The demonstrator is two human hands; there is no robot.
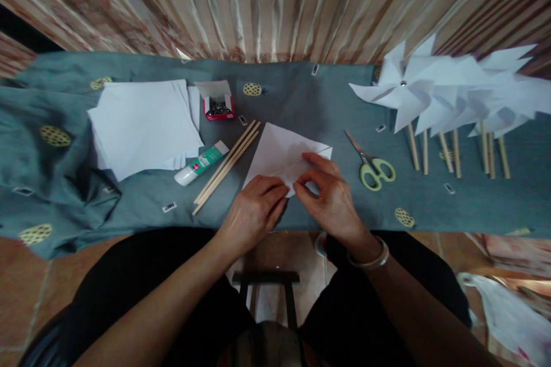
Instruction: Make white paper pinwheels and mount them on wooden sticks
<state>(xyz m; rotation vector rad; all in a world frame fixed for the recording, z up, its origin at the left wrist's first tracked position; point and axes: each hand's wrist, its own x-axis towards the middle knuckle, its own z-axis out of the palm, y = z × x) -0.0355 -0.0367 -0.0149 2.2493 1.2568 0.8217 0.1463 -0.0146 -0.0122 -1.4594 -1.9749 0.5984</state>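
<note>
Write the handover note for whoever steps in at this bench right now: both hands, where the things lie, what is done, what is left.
Left hand: fingertips pressing the near edge of the folded white sheet on the grey cloth.
Right hand: pinching the same sheet beside the left.
Left of the sheet: wooden sticks, glue stick, stack of white paper, small red box of pins.
Right of it: green-handled scissors, lying untouched.
Done: a row of white paper pinwheels on sticks at far right.
Left: this sheet is only folded, not cut or mounted; paper and sticks remain, so more pinwheels seem likely.
</note>
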